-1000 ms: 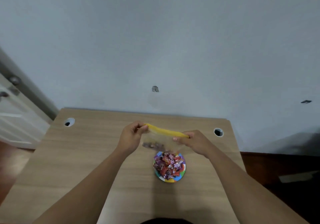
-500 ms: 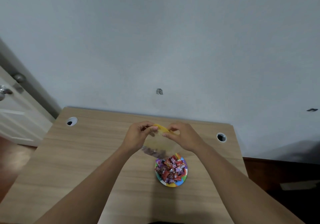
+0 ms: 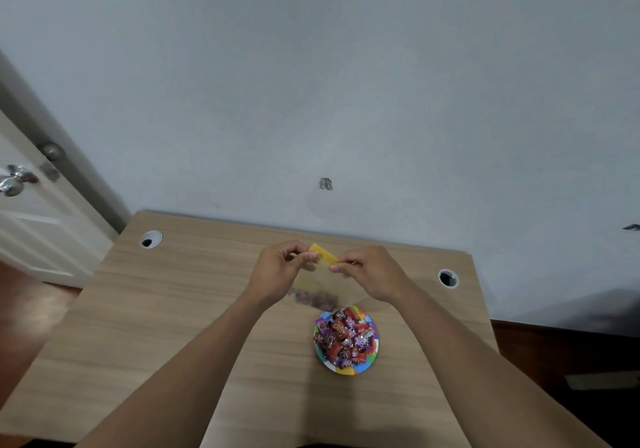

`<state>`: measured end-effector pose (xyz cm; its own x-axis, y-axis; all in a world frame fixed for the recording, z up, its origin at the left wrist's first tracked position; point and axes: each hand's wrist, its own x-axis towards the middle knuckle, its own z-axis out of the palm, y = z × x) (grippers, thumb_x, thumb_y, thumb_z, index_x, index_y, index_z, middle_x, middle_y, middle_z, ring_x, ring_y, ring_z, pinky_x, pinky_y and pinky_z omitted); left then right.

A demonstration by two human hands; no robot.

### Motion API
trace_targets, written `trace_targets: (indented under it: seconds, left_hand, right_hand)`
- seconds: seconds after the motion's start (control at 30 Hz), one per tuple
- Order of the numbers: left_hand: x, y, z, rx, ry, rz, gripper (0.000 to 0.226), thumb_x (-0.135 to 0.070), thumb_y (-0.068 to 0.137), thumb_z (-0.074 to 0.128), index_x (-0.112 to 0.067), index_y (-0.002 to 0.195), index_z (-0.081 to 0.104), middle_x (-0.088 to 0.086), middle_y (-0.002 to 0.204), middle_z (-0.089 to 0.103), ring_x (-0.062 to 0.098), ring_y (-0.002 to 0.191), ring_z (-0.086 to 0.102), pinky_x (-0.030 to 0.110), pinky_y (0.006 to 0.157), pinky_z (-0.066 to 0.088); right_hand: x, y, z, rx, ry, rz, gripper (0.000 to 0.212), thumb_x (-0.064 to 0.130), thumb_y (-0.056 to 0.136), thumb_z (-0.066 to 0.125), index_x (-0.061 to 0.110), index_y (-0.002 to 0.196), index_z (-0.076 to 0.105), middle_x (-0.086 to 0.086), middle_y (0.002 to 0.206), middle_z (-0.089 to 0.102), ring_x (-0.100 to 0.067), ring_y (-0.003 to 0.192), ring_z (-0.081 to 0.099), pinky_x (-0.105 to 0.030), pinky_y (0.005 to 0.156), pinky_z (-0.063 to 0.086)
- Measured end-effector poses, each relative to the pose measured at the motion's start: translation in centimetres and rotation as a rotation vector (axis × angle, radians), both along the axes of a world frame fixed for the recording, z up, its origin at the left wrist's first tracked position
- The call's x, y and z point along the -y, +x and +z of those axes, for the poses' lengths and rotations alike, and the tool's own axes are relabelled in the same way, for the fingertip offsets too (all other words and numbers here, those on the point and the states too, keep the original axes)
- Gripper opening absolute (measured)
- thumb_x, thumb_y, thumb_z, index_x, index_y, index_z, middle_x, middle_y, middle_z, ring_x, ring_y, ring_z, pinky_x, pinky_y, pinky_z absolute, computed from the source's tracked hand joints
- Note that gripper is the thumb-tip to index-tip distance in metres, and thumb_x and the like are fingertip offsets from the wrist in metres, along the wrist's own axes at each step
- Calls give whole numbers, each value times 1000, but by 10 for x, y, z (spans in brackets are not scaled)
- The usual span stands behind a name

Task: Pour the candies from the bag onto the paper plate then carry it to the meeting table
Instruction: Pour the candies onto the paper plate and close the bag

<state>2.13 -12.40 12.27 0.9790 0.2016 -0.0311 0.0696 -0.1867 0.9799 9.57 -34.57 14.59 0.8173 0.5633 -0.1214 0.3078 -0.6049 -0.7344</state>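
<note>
Now | bag (image 3: 320, 283): few candies inside, yellow top pinched by left hand (image 3: 277, 274) and right hand (image 3: 372, 274) | paper plate (image 3: 372, 355), 6 o'clock of bag: heaped candies (image 3: 344, 338)

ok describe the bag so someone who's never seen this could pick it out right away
Start at the wooden desk against the pale wall, then find the candy-heaped rainbow paper plate on it. Just beyond the plate, the left hand and right hand hold up the bag. It is the only see-through thing there: clear plastic, yellow strip on top, a few candies inside.
</note>
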Motion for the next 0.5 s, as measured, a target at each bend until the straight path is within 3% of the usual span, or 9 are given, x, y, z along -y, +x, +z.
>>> trace_targets:
  seconds: [0.1, 0.23, 0.37, 0.5]
  left_hand:
    - [4, -1, 1, 17, 34, 22, 13, -18, 94, 79, -6, 88, 79, 10, 81, 82, 21, 77, 83, 29, 75, 59]
    - [6, -2, 0, 29, 112, 39, 14, -22, 95, 77, -16, 82, 76, 3, 77, 81, 19, 78, 80, 37, 81, 59]
    - [11, -5, 1, 84, 200, 105, 19, -18, 96, 75, -23, 78, 73, -6, 75, 78, 6, 72, 72, 26, 72, 54]
    - [15, -5, 3, 82, 171, 105, 15, -19, 96, 76, -22, 82, 74, -8, 76, 76, 2, 71, 67, 24, 68, 50]
  right_hand:
    - [0, -1, 1, -3, -14, -10, 18, 40, 94, 80, 24, 97, 88, 3, 83, 82, -18, 82, 76, -38, 76, 55]
    - [-2, -4, 3, -11, -18, -7, 21, 43, 95, 79, 24, 100, 85, 8, 88, 80, -11, 84, 72, -29, 75, 50]
    - [-7, -11, 4, -38, 50, -6, 24, 48, 91, 81, 29, 106, 83, 11, 97, 81, -5, 92, 73, -31, 85, 57]
    - [-14, -13, 5, -3, 57, -28, 29, 57, 89, 78, 28, 96, 78, 2, 88, 77, -18, 83, 70, -37, 73, 53]
